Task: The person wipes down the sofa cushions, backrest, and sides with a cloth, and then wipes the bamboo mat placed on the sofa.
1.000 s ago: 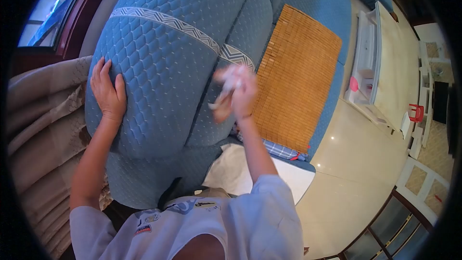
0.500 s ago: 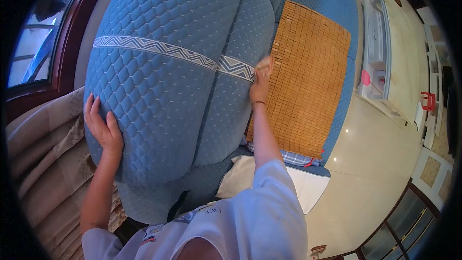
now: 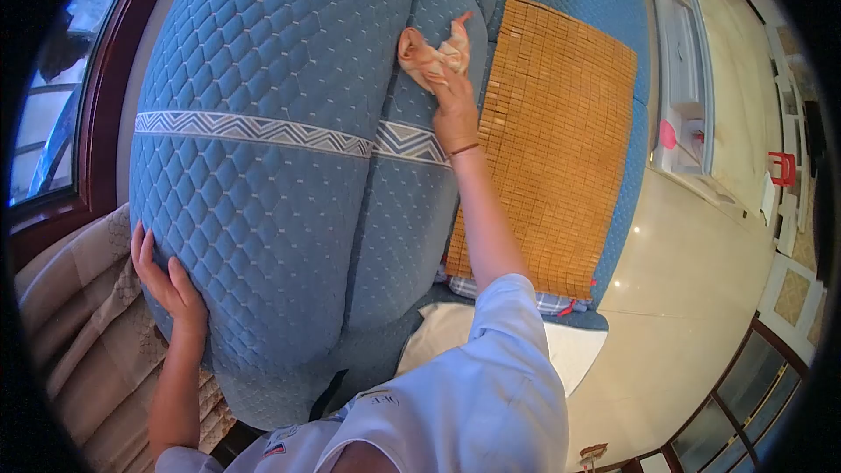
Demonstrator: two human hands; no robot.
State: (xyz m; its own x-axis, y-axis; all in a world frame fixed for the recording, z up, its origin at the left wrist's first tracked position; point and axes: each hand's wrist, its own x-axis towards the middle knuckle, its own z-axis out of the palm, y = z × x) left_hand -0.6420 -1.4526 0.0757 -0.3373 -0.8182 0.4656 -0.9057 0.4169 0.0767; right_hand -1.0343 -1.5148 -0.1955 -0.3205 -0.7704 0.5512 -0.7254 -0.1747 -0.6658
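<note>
A blue quilted sofa (image 3: 263, 210) with a patterned grey-white band (image 3: 254, 129) fills the middle of the view. My right hand (image 3: 456, 114) grips a crumpled orange-and-white cloth (image 3: 431, 60) over the narrow back cushion, just above the band. The cloth's loose ends stick out beyond the fingers. My left hand (image 3: 172, 284) rests with fingers spread on the sofa's rounded left edge, holding nothing. Right of my right arm, a brown slatted mat (image 3: 556, 140) lies on the seat.
Beige curtains (image 3: 83, 315) hang at the left below a dark-framed window (image 3: 66, 96). A white cloth (image 3: 574, 346) lies at the seat's near end. On the right are a pale-topped table (image 3: 736, 88) with an open drawer and a red stool (image 3: 782, 169).
My right hand has moved with the cloth up along the back cushion, past the band. The view has shifted, so the sofa and my left hand appear lower.
</note>
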